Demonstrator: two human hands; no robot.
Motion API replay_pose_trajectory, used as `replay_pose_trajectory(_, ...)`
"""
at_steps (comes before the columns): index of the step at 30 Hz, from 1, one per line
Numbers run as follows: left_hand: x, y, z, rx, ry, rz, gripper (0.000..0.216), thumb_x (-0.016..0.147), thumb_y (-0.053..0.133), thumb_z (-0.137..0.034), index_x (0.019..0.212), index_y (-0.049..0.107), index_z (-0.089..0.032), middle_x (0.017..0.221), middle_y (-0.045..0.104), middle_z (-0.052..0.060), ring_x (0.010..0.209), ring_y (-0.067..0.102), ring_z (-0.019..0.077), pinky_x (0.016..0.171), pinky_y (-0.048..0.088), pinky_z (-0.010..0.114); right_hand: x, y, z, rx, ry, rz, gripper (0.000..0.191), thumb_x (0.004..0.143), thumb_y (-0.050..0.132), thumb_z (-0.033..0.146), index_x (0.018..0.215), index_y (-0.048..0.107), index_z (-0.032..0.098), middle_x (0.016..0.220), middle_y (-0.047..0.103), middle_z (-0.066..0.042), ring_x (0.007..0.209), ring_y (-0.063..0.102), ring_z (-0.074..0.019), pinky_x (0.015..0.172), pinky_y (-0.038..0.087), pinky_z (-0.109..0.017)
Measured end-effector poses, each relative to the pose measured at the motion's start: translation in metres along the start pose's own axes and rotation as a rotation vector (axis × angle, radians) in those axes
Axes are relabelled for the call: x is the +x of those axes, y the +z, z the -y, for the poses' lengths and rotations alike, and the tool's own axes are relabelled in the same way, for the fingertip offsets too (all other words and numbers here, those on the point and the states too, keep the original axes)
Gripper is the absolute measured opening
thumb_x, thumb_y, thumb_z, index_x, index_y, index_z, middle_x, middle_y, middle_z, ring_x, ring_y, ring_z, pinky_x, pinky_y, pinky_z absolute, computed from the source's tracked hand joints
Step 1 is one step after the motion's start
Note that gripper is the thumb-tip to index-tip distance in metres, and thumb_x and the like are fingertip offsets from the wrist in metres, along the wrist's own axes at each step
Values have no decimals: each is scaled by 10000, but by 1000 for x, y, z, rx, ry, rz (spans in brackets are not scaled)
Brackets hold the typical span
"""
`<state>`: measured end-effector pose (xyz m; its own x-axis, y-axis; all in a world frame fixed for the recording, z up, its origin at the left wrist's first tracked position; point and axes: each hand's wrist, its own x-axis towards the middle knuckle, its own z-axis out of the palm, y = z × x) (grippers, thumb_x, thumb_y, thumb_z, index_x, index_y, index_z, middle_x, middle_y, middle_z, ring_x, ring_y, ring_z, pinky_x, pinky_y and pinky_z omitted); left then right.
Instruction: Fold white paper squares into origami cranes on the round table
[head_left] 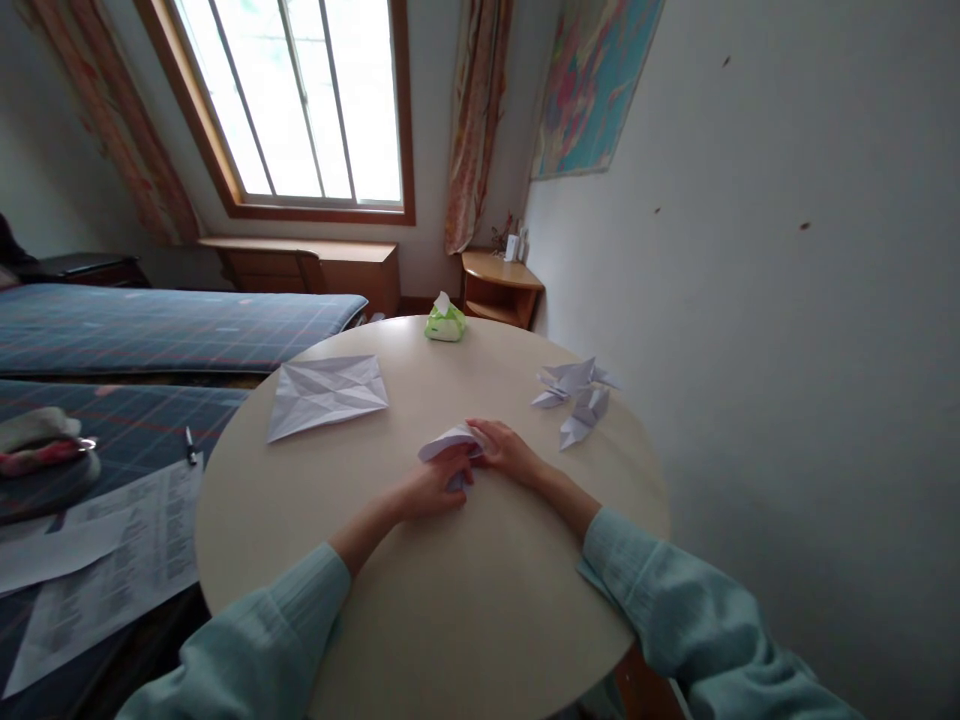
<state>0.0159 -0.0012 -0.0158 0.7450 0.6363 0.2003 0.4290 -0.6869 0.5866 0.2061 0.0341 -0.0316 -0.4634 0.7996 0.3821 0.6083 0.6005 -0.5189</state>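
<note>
Folding a small white paper piece [450, 442] at the middle of the round worktop [420, 600]: left hand [431, 490] and right hand [510, 452] both pinch it closed between their fingers. Creases should probably be pressed flat against the worktop, edges aligned. The fold's shape and the fingertips beneath the paper stay hidden.
</note>
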Motion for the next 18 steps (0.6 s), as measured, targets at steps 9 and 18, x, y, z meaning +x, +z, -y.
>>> replay_pose_trajectory(9,12,8,-2,-35,-263,-295,316,706,563,-348,928,491,-134,920,580,86,843,546,200,778,434,331,3,4,2,-114,-38,62,605,635,658,313,1175,451,135,1122,552,-124,1067,477,-232,916,379,-377)
replay_pose_trajectory(18,31,23,-13,116,-400,-447,252,750,519,-398,751,590,-156,753,619,55,758,561,187,723,427,303,3,19,-17,-213,-68,46,556,668,592,258,1188,437,133,1169,520,-123,1087,458,-235,944,352,-384)
